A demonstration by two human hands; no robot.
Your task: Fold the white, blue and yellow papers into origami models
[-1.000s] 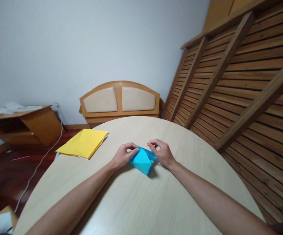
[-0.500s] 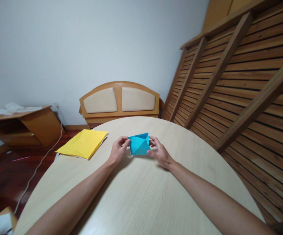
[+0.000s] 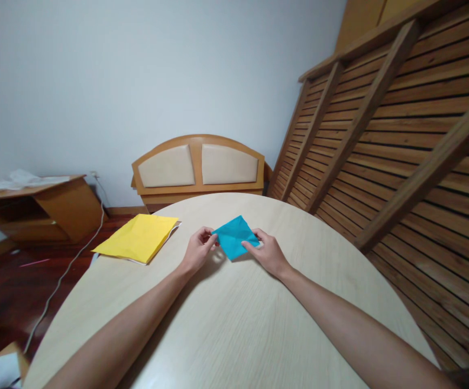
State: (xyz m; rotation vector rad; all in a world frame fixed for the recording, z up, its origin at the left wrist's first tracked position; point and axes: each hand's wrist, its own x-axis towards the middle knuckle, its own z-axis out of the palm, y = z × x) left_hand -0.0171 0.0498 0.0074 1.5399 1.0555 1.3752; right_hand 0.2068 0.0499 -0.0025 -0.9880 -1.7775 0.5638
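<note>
A folded piece of blue paper [image 3: 236,237] is held just above the middle of the round table [image 3: 226,324], one corner pointing away from me. My left hand [image 3: 200,247] pinches its left corner between thumb and fingers. On the opposite side, my right hand [image 3: 267,253] grips the right corner, thumb on top and fingers behind. The face toward me looks mostly smooth, with faint creases. Its underside is hidden.
Yellow paper sheets [image 3: 139,237] lie at the table's left edge, with white showing beneath. Beyond the table stands a padded headboard [image 3: 198,189]. A slatted wooden panel [image 3: 380,162] leans at the right. A low cabinet [image 3: 68,208] and a cable [image 3: 62,278] are at the left.
The blue paper has been turned, from a level rectangle with triangular flaps showing to a diamond with a smoother face. My right hand has shifted slightly right, its thumb now over the paper.
</note>
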